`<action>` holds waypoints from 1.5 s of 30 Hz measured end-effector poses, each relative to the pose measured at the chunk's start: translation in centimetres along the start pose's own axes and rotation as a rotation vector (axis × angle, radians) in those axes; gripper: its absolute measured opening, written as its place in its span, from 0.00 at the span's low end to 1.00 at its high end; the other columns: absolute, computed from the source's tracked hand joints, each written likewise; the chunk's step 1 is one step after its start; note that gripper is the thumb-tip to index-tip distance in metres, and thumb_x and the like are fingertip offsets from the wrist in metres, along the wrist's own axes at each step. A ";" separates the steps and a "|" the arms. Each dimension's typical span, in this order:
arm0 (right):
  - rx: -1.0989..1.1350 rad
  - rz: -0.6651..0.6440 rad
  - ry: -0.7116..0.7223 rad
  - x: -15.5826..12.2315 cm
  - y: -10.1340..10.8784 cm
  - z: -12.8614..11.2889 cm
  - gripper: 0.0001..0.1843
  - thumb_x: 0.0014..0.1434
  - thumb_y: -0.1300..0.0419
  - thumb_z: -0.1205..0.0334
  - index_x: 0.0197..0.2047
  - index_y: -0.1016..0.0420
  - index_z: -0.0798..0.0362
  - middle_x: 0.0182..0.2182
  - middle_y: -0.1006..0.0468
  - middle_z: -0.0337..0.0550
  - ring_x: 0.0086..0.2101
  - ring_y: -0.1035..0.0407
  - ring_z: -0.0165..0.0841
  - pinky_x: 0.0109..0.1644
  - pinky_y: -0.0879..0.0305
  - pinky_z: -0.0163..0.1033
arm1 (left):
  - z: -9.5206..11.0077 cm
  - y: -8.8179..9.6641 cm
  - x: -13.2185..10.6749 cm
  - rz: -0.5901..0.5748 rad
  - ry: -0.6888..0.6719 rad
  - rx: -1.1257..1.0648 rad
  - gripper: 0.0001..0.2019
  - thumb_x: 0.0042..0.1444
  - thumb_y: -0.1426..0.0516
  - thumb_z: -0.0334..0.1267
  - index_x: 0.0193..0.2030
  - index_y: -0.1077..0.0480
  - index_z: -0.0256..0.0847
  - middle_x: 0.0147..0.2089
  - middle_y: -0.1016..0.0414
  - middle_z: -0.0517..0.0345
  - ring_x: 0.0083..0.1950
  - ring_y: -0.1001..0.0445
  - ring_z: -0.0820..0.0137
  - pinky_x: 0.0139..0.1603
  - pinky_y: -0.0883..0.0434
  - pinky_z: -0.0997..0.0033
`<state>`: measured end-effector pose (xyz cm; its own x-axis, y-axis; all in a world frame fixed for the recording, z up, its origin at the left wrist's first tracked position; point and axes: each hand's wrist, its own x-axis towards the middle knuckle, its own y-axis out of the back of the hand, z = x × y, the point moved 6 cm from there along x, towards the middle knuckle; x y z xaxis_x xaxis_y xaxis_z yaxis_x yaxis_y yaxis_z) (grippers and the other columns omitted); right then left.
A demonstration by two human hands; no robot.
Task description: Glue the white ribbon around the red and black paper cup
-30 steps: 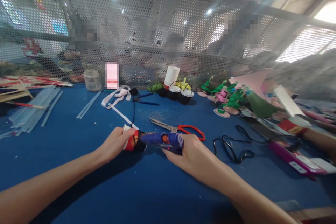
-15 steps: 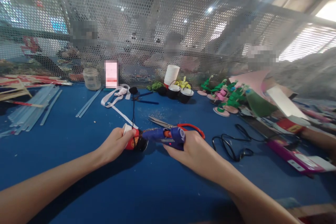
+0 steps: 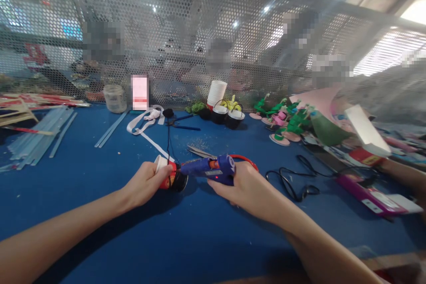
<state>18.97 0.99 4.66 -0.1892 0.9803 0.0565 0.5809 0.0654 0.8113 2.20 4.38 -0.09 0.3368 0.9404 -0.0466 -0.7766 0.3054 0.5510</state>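
My left hand (image 3: 145, 183) is closed round a small red, white and black cup (image 3: 168, 176) lying on its side just above the blue table (image 3: 186, 235). My right hand (image 3: 246, 186) grips a blue hot glue gun (image 3: 213, 169). The gun's nozzle points left and touches the cup's black end. A thin black cord runs up from the cup toward the back of the table.
Red-handled scissors (image 3: 229, 157) lie just behind the glue gun. Clear glue sticks (image 3: 40, 140) lie at far left, a white ribbon (image 3: 143, 125), stacked white cups (image 3: 217, 93) and black mini buckets (image 3: 228, 117) at the back. Green and pink craft pieces (image 3: 286, 122), a black cable (image 3: 293, 184) and a purple box (image 3: 372, 193) lie right. Perforated mesh (image 3: 199, 31) closes the back.
Both hands, with cup and glue gun, have drifted slightly away from me; the gun now covers more of the scissors. The grip of each hand is unchanged.
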 end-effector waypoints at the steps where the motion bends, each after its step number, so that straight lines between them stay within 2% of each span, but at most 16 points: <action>1: 0.006 0.003 0.000 0.1 0.0 0.0 0.09 0.46 0.48 0.60 0.20 0.38 0.55 0.10 0.38 0.33 0.13 0.43 0.24 0.15 0.49 0.28 | 0.1 0.0 0.0 0.001 -0.008 -0.001 0.18 0.50 0.58 0.46 0.15 0.53 0.40 0.16 0.56 0.67 0.19 0.57 0.78 0.19 0.56 0.75; 6: 0.043 0.025 0.051 0.3 0.0 0.1 0.10 0.47 0.49 0.61 0.18 0.40 0.54 0.10 0.38 0.33 0.13 0.42 0.24 0.17 0.47 0.28 | 0.4 0.0 -0.2 0.005 -0.026 0.009 0.18 0.50 0.58 0.46 0.14 0.53 0.40 0.16 0.56 0.66 0.19 0.57 0.78 0.19 0.56 0.75; 14: -0.009 0.018 0.047 -0.2 0.1 -0.3 0.08 0.46 0.48 0.61 0.20 0.37 0.55 0.11 0.38 0.34 0.13 0.43 0.24 0.16 0.49 0.28 | 0.0 -0.1 0.1 0.007 0.012 -0.022 0.18 0.49 0.57 0.47 0.14 0.54 0.40 0.16 0.57 0.67 0.18 0.57 0.78 0.18 0.57 0.75; 21: -0.049 0.016 0.079 -0.2 -0.2 -0.1 0.09 0.47 0.49 0.60 0.22 0.36 0.57 0.14 0.36 0.36 0.17 0.42 0.25 0.19 0.47 0.29 | -0.4 -0.1 0.1 0.008 0.066 -0.049 0.18 0.49 0.57 0.49 0.15 0.54 0.41 0.16 0.57 0.67 0.19 0.58 0.78 0.19 0.57 0.74; 26: -0.037 0.017 0.136 -0.5 -0.3 -0.3 0.08 0.48 0.50 0.62 0.24 0.33 0.57 0.18 0.32 0.38 0.21 0.39 0.27 0.23 0.44 0.30 | -0.2 -0.1 0.1 0.007 0.057 -0.065 0.18 0.49 0.57 0.49 0.15 0.53 0.41 0.16 0.57 0.67 0.19 0.58 0.78 0.19 0.57 0.75; 30: -0.043 0.037 0.141 -0.6 -0.2 -0.4 0.08 0.47 0.49 0.63 0.23 0.34 0.57 0.17 0.34 0.37 0.19 0.42 0.25 0.21 0.46 0.29 | -0.3 -0.2 0.2 0.001 0.074 -0.095 0.17 0.48 0.57 0.48 0.15 0.49 0.40 0.16 0.56 0.67 0.18 0.57 0.78 0.19 0.57 0.75; 34: -0.066 0.055 0.133 -0.7 -0.2 -0.4 0.08 0.46 0.48 0.62 0.20 0.36 0.57 0.14 0.37 0.35 0.16 0.46 0.23 0.18 0.50 0.28 | -0.1 -0.2 0.2 0.000 0.064 -0.113 0.16 0.48 0.56 0.46 0.15 0.50 0.40 0.16 0.56 0.67 0.19 0.57 0.78 0.19 0.57 0.75; 40: -0.074 0.061 0.158 -0.5 -0.2 -0.3 0.07 0.47 0.49 0.64 0.22 0.35 0.57 0.16 0.34 0.36 0.19 0.42 0.25 0.21 0.47 0.29 | -0.3 0.0 0.2 0.025 0.072 -0.118 0.17 0.48 0.56 0.47 0.14 0.50 0.40 0.15 0.56 0.67 0.18 0.57 0.79 0.18 0.57 0.76; 45: -0.052 0.076 0.189 -0.8 -0.2 -0.8 0.05 0.46 0.48 0.66 0.21 0.36 0.55 0.14 0.37 0.33 0.15 0.48 0.22 0.18 0.51 0.29 | -0.9 -0.2 0.3 0.016 0.106 -0.159 0.17 0.47 0.55 0.46 0.15 0.45 0.38 0.15 0.53 0.67 0.18 0.55 0.78 0.18 0.56 0.76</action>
<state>18.36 0.03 4.95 -0.2940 0.9294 0.2230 0.5584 -0.0223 0.8293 1.97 4.78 -0.99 0.2718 0.9534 -0.1311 -0.8587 0.3018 0.4141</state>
